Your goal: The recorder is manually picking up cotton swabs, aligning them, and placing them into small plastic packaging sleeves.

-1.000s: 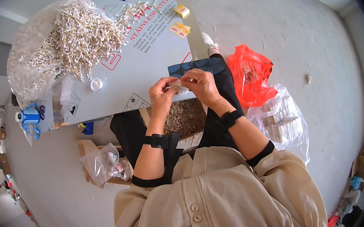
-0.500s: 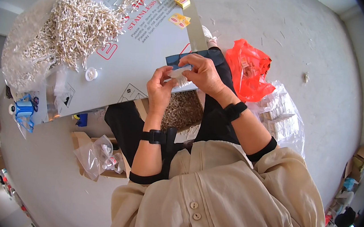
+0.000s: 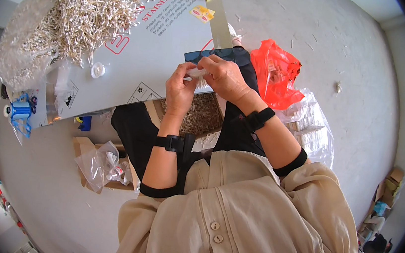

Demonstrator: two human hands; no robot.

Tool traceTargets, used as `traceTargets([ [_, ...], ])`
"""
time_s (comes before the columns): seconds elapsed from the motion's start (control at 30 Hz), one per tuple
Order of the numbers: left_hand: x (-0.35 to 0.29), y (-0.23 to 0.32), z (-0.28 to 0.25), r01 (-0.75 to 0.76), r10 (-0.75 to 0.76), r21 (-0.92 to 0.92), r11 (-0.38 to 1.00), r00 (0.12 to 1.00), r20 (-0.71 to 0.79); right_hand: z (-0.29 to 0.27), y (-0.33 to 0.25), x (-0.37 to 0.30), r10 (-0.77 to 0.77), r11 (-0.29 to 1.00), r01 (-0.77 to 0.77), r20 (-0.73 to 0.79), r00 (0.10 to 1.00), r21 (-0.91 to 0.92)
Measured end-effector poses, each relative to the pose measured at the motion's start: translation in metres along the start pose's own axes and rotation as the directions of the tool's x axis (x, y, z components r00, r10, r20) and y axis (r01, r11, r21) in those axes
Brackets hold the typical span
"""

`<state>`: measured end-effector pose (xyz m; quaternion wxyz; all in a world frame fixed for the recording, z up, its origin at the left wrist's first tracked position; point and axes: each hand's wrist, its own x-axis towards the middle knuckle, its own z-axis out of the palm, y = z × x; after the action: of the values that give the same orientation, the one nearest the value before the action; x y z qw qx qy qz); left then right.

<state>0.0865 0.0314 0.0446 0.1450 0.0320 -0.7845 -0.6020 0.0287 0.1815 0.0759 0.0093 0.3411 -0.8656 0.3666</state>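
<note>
Over the table's near edge, my left hand [image 3: 180,94] and my right hand [image 3: 226,81] meet, fingers pinched on a small white plastic bag [image 3: 197,73]. White-tipped cotton swabs [image 3: 202,83] show beneath it, partly hidden by my fingers. Right behind my hands, a dark blue sheet [image 3: 223,54] lies at the table edge. Below them, between my legs, stands an open box of cotton swabs [image 3: 202,115]. A large heap of cotton swabs [image 3: 92,19] spills from a clear plastic bag [image 3: 14,50] at the far left of the table.
A small round white container [image 3: 98,70] and a blue tape dispenser [image 3: 21,110] sit on the table [image 3: 133,73]. Yellow packets [image 3: 202,13] lie at its far edge. On the floor are a red bag [image 3: 273,77], a clear bag of white packs [image 3: 311,136] and a cardboard box [image 3: 85,149].
My fingers have shifted on the small white bag, which now sits lower and more covered by my right hand. The whole view has moved slightly.
</note>
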Motion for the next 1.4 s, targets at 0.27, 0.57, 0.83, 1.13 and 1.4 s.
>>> traceTargets([
  [0.27,0.001,0.005,-0.002,-0.070,0.072,0.088,0.994,0.997,-0.018,0.000,0.000,-0.001,0.019,1.000,-0.019,-0.002,1.000,-0.005],
  [0.57,0.002,0.011,-0.002,-0.038,0.034,0.148,0.988,0.999,0.029,-0.001,-0.001,0.001,0.043,0.994,-0.040,-0.031,0.999,0.097],
  [0.83,0.009,0.009,-0.004,-0.078,0.068,0.194,0.978,0.996,0.060,-0.002,0.001,0.003,0.075,0.992,-0.080,0.062,0.995,0.095],
  [1.13,0.011,0.004,-0.005,-0.133,0.121,0.210,0.969,0.990,0.071,0.002,0.008,0.002,0.096,0.977,-0.099,0.026,0.995,0.190],
  [1.4,0.013,0.008,-0.005,-0.111,0.098,0.164,0.980,0.991,0.086,0.006,0.012,0.000,0.088,0.974,-0.083,-0.014,0.996,0.212],
])
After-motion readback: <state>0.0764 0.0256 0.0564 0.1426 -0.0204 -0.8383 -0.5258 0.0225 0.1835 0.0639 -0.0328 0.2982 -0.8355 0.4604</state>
